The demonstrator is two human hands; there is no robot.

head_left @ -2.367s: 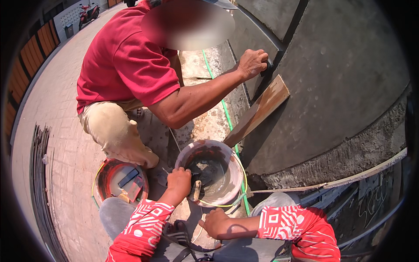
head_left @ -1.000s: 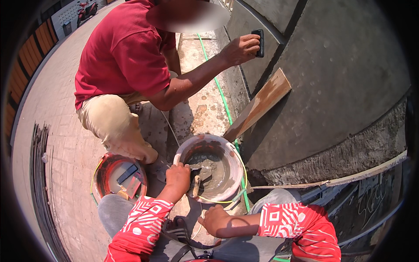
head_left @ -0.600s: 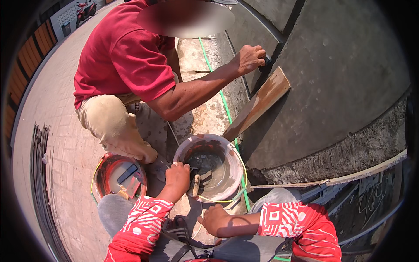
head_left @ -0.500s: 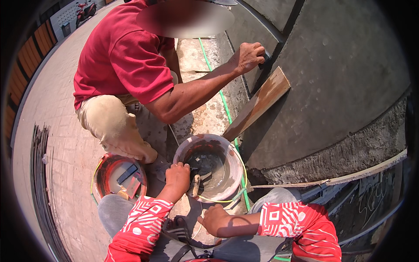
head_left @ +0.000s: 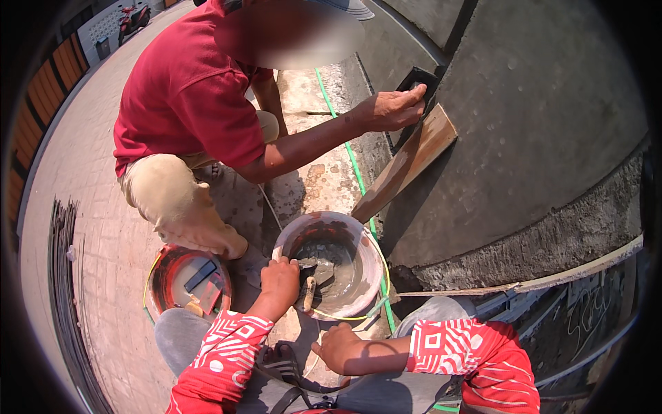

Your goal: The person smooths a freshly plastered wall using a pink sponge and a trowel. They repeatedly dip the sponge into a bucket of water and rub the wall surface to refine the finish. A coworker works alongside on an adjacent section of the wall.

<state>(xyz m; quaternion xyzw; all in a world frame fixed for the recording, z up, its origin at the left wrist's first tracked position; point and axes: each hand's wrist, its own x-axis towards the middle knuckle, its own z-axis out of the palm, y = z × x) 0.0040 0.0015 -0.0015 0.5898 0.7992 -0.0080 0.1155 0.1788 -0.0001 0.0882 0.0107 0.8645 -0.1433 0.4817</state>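
My left hand (head_left: 279, 284) is closed over the left rim of a pale round bucket (head_left: 373, 265). Wet grey mortar lies inside it, with a trowel whose wooden handle (head_left: 309, 292) leans at the near rim beside my fingers. Just below the bucket, my right hand (head_left: 339, 349) rests in front of my leg with curled fingers; whatever it may hold is hidden. Across from me a crouching person in a red shirt (head_left: 183, 103) presses a dark flat tool (head_left: 418, 79) to the joint in the grey plastered wall (head_left: 545, 131).
A wooden board (head_left: 407, 165) leans from the bucket's far side to the wall. Left of the bucket, a red-lined bucket (head_left: 164, 276) holds a dark block (head_left: 200, 275) and a reddish piece. A green hose (head_left: 355, 165) runs along the wall's foot. Thin rods (head_left: 62, 276) lie far left.
The other person's hand has turned and lowered slightly, baring more of the dark tool at the joint. Their head has shifted a little. Both my hands stay where they were.
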